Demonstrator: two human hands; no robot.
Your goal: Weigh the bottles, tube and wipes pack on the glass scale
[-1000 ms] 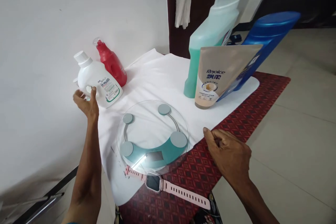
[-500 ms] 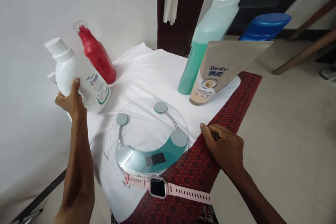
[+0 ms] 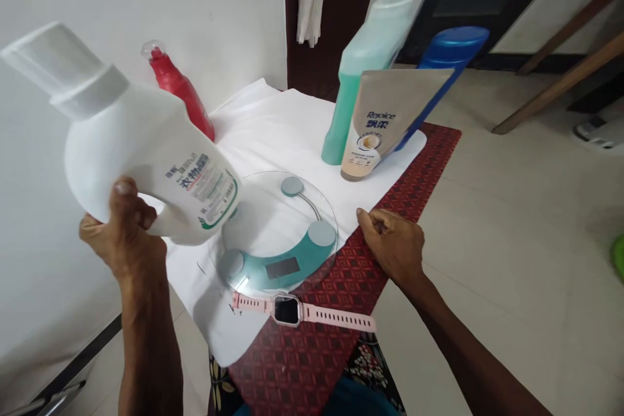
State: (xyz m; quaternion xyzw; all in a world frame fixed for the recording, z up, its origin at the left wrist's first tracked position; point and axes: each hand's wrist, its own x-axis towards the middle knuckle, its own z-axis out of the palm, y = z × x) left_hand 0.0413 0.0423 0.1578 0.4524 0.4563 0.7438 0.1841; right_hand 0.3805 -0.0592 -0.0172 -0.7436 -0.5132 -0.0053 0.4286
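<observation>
My left hand (image 3: pixel 129 227) is closed round the handle of a large white laundry detergent bottle (image 3: pixel 131 149). The bottle leans with its cap to the upper left, and its base is in front of the left rim of a round glass bathroom scale (image 3: pixel 283 276). Resting by the table's right edge, my right hand (image 3: pixel 392 240) is curled into a fist, with nothing visible in it. Just in front of the scale lies a pink-strapped smartwatch (image 3: pixel 286 310), its strap stretched out flat.
A red bottle (image 3: pixel 188 97) stands by the wall, partly hidden by the white one. At the back right are a green liquid bottle (image 3: pixel 336 117), a beige Rejoice tube (image 3: pixel 380 104) and a blue bottle (image 3: pixel 451 45). White cloth (image 3: pixel 273 117) covers part of the red patterned tabletop (image 3: pixel 292 357).
My left hand has raised the detergent bottle off the cloth and brought it closer, towards the scale. The view has shifted slightly; my right hand stays a fist at the table edge.
</observation>
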